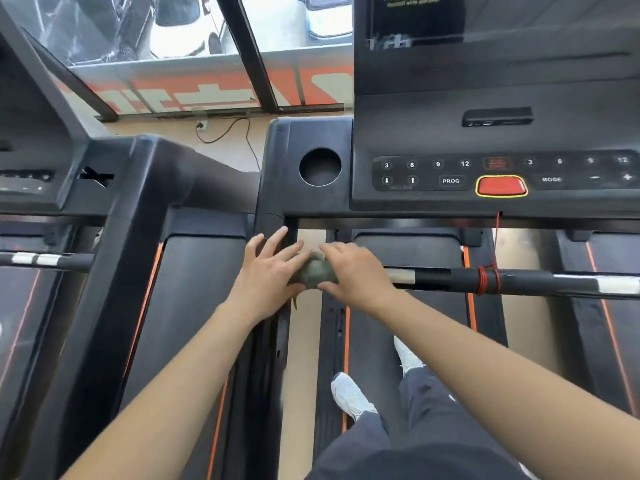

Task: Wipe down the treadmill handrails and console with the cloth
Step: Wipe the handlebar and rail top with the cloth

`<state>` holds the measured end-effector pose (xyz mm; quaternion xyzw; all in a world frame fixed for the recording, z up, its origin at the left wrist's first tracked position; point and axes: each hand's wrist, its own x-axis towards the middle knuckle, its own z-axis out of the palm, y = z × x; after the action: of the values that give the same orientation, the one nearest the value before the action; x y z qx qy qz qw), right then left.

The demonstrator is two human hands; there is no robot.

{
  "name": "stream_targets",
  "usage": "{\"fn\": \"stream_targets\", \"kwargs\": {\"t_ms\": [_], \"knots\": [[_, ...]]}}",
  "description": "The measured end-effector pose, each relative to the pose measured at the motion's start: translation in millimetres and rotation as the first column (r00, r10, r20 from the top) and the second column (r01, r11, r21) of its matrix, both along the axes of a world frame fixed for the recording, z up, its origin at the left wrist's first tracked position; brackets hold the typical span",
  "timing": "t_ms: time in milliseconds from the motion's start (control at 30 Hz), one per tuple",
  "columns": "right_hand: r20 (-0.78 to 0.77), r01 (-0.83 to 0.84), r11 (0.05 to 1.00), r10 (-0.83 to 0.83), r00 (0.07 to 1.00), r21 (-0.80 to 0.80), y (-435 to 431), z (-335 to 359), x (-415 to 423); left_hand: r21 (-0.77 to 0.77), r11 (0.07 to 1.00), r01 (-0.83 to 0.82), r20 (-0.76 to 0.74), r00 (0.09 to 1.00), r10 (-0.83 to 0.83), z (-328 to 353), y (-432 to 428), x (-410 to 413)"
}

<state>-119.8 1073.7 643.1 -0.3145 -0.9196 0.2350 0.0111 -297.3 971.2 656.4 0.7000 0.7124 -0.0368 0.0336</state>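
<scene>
Centrally, the round cup holder (320, 167) at the console's (485, 133) left corner shows only a dark interior. Below it, the olive cloth (315, 273) is bunched on the front handrail (519, 280) near its left end. The right hand (353, 271) grips the cloth, fingers over, thumb under; the left hand (273, 271) rests against it, fingers straight and spread. A red safety cord (486, 280) is wound round the rail further right. A strip of tan floor (301, 341) separates this machine from the neighbouring treadmill (104, 220).

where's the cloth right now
In the head view, the cloth is bunched on the left end of the front handrail, between the left hand and the right hand, below the console's round cup holder.
</scene>
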Motion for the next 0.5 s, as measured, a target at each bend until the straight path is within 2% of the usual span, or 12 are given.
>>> {"fn": "stream_targets", "kwargs": {"t_ms": [67,200,367,500], "knots": [[0.092,-0.055,0.998,0.052,0.994,0.03,-3,-8,-8,-0.039,0.998,0.039,-0.023,0.999,-0.04,0,4,-10],[0.112,-0.054,0.992,0.041,0.993,0.114,-7,-16,-6,-0.067,0.997,0.048,-0.099,0.994,-0.054,7,7,-12],[0.146,-0.048,0.967,0.011,0.989,0.248,-4,-17,19,0.023,1.0,-0.001,-0.082,0.997,0.003,7,1,-3],[0.235,-0.047,0.965,-0.016,0.972,0.259,-2,-21,41,0.11,0.994,-0.006,-0.047,0.999,0.012,-4,-2,10]]}}
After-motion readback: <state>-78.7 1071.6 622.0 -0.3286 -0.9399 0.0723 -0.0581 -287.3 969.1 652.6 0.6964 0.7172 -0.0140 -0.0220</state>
